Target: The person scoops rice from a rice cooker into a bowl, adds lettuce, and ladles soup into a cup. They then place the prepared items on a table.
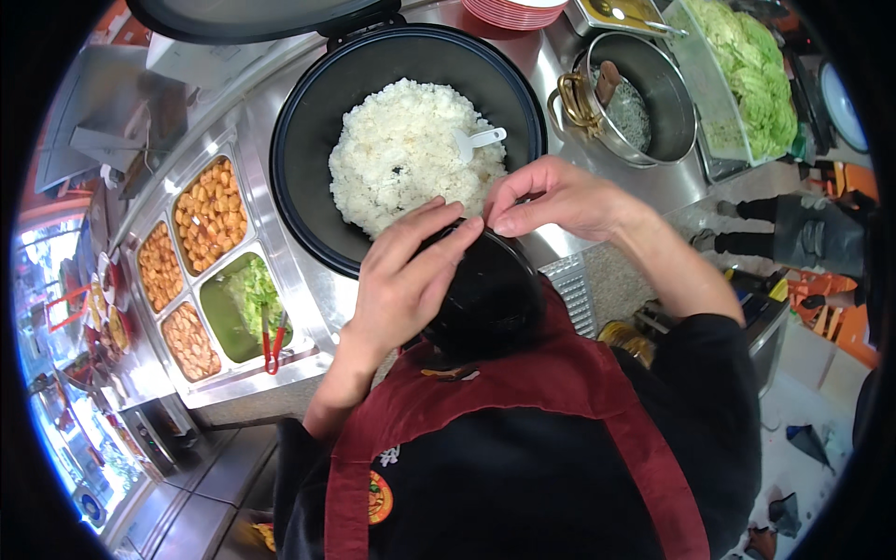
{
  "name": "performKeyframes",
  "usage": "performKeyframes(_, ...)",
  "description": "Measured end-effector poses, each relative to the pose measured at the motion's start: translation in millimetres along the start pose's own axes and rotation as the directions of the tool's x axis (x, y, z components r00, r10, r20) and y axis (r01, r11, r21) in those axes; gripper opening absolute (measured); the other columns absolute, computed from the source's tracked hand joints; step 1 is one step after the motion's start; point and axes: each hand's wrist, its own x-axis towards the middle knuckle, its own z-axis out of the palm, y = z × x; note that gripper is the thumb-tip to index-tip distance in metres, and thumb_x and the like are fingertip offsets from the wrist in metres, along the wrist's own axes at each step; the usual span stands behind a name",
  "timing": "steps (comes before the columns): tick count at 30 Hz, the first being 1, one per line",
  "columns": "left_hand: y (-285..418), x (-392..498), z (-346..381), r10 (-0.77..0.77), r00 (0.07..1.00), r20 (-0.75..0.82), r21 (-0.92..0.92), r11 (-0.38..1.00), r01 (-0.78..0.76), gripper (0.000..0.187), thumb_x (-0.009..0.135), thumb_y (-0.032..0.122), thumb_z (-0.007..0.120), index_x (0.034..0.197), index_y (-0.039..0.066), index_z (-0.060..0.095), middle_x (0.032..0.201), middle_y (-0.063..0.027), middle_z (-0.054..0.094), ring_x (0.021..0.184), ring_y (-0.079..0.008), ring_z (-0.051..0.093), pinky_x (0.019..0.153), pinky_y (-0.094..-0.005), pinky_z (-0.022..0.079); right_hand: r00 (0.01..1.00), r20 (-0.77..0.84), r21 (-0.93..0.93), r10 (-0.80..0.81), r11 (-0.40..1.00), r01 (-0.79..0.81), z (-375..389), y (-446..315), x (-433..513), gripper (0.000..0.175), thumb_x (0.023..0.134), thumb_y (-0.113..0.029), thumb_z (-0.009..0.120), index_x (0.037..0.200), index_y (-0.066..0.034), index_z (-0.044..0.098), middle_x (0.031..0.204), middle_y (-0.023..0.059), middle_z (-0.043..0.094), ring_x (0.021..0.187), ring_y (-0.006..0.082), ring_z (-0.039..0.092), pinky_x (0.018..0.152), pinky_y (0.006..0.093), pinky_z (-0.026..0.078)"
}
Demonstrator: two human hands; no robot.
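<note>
A glossy black round vessel (486,301), apparently a bowl, is close against the maroon apron (392,413). My left hand (409,273) curves around its left side, fingertips at the far rim. At the same rim, my right hand (553,203) has its thumb and fingertips drawn together; whether anything small is pinched there is hidden. Just beyond both hands stands a large black rice cooker (297,182), its lid (266,17) raised. White cooked rice (413,150) is heaped inside, and a white rice paddle (483,140) rests in it.
Left are steel food pans (248,241) with diced food, minced food and shredded lettuce under red-handled tongs (273,346). A steel pot (675,126) holds liquid and a wooden-handled utensil (607,80). Beyond are stacked red plates (514,14) and a lettuce tub (707,77). Another person (805,227) stands far right.
</note>
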Motion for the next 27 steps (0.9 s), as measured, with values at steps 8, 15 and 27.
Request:
performKeyframes(8,32.8,1.5,-17.6,-0.049,0.999,0.012,0.039,0.998,0.048,0.040,0.075,-0.006,0.070,0.112,0.009,0.072,0.111,-0.0100,0.068,0.114,-0.0332,0.063,0.099,-0.0434,0.050,0.944,0.223,-0.235,0.244,0.953,-0.191,11.4,-55.1,1.5,0.021,0.083,-0.025,0.073,0.090,-0.0054,0.070,0.090,0.0021,0.066,0.088,0.0121,0.059,0.080,0.0297,0.048)
performKeyframes(15,39.1,5.3,-24.2,-0.071,0.997,0.019,0.087,0.994,0.069,0.032,0.076,-0.001,0.074,0.107,0.006,0.072,0.106,-0.0097,0.068,0.113,-0.0328,0.064,0.095,-0.0413,0.053,0.892,0.250,-0.395,0.378,0.880,-0.263,19.2,-66.0,28.5,0.024,0.072,-0.025,0.072,0.081,-0.0041,0.067,0.081,0.0037,0.058,0.083,0.0162,0.055,0.072,0.0348,0.051)
performKeyframes(27,-12.9,13.8,-81.2,-0.288,0.942,-0.175,0.000,0.956,0.292,0.025,0.073,0.007,0.084,0.081,0.008,0.061,0.074,-0.0021,0.058,0.066,-0.0143,0.057,0.060,-0.0281,0.046,0.961,-0.061,-0.455,0.269,0.849,-0.266,-29.8,-4.2,79.1,0.017,0.083,-0.018,0.064,0.076,-0.0031,0.061,0.068,-0.0006,0.057,0.065,0.0092,0.060,0.057,0.0252,0.050)
